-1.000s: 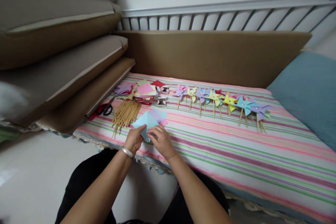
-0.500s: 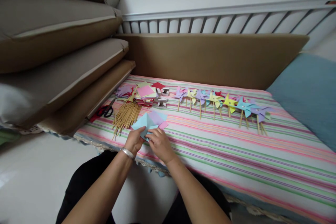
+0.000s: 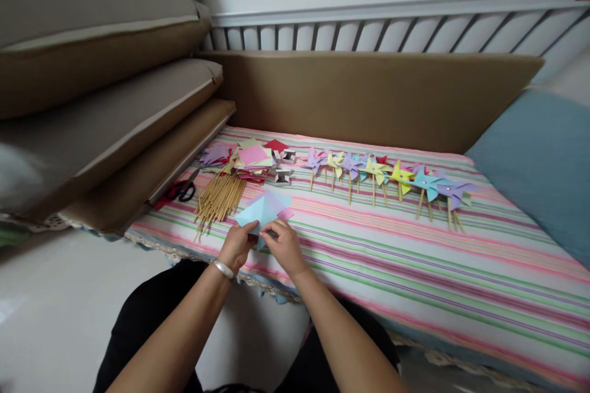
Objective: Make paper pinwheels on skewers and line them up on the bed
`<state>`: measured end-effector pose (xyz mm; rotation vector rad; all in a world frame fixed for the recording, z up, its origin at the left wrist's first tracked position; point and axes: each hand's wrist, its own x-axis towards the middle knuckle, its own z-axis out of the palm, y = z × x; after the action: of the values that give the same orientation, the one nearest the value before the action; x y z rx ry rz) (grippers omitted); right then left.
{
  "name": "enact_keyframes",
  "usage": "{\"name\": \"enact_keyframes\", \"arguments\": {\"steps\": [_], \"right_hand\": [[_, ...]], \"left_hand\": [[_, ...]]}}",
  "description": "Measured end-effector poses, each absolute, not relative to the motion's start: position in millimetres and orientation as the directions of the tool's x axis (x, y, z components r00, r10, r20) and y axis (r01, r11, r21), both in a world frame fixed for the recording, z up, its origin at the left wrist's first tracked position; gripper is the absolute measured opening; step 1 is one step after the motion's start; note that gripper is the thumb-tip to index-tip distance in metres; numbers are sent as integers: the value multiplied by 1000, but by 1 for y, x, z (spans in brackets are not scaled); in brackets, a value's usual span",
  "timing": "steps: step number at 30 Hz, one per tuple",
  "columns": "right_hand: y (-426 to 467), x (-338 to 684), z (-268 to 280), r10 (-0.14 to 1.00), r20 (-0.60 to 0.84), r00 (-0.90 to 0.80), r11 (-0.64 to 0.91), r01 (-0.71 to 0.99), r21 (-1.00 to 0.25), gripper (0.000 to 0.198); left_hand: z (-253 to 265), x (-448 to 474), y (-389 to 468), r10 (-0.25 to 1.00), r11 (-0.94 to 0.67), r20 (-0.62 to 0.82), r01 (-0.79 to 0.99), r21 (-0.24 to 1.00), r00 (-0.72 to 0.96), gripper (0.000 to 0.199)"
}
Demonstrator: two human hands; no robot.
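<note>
A light blue paper square [image 3: 259, 210] is held near the bed's front edge. My left hand [image 3: 238, 244] grips its near left part between thumb and fingers. On the right, my right hand [image 3: 280, 245] pinches at the paper's near edge, thumb and forefinger together; what exactly lies between them is too small to make out. Purple and pink paper [image 3: 286, 214] lies just behind and under the blue sheet. To the left of the paper is a bundle of thin wooden sticks [image 3: 221, 196]. Black-handled scissors [image 3: 187, 189] rest farther left.
Stacks of coloured paper squares [image 3: 252, 158] lie behind the sticks, with two small open boxes [image 3: 283, 177] beside them. Finished paper pinwheels [image 3: 405, 179] on sticks run along the right. A brown board [image 3: 369, 98] stands behind; thick cushions [image 3: 110, 92] are piled at left.
My right fingers have drawn into a tighter pinch at the paper's near edge. The blue sheet has shifted slightly and looks flatter. The camera view has moved a little.
</note>
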<state>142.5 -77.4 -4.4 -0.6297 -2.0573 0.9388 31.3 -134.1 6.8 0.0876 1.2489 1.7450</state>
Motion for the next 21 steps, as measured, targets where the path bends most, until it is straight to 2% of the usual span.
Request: {"name": "enact_keyframes", "arguments": {"steps": [6, 21], "right_hand": [[-72, 141, -10, 813, 277, -512, 364, 77, -928, 4], [-69, 138, -11, 864, 135, -484, 186, 59, -981, 15]], "left_hand": [[8, 35, -135, 749, -5, -404, -614, 790, -526, 15], [13, 39, -140, 774, 37, -351, -515, 856, -528, 15]]}}
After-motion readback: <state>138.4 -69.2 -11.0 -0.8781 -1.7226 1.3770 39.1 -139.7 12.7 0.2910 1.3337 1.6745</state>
